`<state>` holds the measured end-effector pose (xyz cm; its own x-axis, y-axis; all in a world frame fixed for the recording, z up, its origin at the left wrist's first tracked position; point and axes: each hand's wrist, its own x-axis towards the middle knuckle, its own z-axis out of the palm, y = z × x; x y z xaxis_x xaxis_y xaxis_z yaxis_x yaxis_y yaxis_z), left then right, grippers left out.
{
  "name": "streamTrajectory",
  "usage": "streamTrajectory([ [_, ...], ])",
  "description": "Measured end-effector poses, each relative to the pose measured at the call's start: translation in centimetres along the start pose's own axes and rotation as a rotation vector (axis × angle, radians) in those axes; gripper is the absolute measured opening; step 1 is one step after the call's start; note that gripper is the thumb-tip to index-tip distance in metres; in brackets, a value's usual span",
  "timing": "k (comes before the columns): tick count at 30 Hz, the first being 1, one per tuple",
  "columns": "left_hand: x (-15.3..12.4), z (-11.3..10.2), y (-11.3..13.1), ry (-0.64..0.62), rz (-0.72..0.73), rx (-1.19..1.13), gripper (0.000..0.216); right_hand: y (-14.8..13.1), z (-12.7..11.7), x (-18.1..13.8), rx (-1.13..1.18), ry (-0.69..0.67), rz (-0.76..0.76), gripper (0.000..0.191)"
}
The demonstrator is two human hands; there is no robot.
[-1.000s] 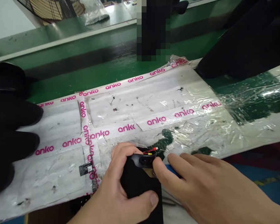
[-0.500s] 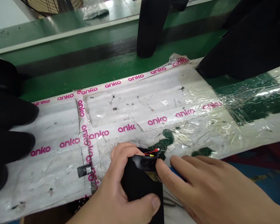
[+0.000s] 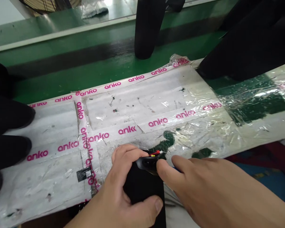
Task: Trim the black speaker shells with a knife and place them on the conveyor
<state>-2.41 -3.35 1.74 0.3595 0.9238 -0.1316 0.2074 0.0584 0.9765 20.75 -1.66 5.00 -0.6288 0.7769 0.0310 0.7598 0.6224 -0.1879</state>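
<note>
My left hand (image 3: 130,190) is wrapped round a black fabric-covered object (image 3: 144,183), its thumb along the near side and its fingers over the far side. At the object's upper end is a dark plastic end piece (image 3: 149,162). Red and yellow wires with a small red-and-white connector (image 3: 158,152) stick out there. My right hand (image 3: 201,183) is closed, with its thumb or finger tip against the right side of that end piece. Whatever lies inside its curled fingers is mostly hidden; only a sliver of dark blue shows.
A white covered ledge (image 3: 133,110) with pink "anko" tape runs across the view. Black rounded objects (image 3: 11,114) lie at the left. Another black one (image 3: 147,28) stands on the green belt (image 3: 92,72), with a large dark shape (image 3: 249,44) at the right. A small black label (image 3: 84,174) lies on the ledge.
The view has shifted slightly. My right hand has turned and drawn in closer to the end piece, so the blue thing between its fingers shows less. The left hand keeps its grip.
</note>
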Motion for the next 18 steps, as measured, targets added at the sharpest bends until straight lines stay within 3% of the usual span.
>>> streamTrajectory([
  [6, 0.2, -0.2, -0.3, -0.005, 0.03, 0.041, 0.066, -0.6, -1.8, 2.1, -0.049, -0.28, -0.033, 0.045],
  [11, 0.2, -0.3, -0.4, -0.004, 0.074, 0.08, 0.065, -1.1, -3.0, 3.4, -0.099, -0.419, -0.02, 0.039],
  [14, 0.5, -0.2, -0.2, -0.01, 0.107, 0.113, 0.062, -0.8, -3.2, 3.7, -0.136, -0.41, -0.013, 0.036],
  [18, 0.6, 0.1, -0.1, -0.02, 0.124, 0.102, 0.051, -0.6, -3.6, 2.7, -0.135, -0.301, -0.074, 0.033],
])
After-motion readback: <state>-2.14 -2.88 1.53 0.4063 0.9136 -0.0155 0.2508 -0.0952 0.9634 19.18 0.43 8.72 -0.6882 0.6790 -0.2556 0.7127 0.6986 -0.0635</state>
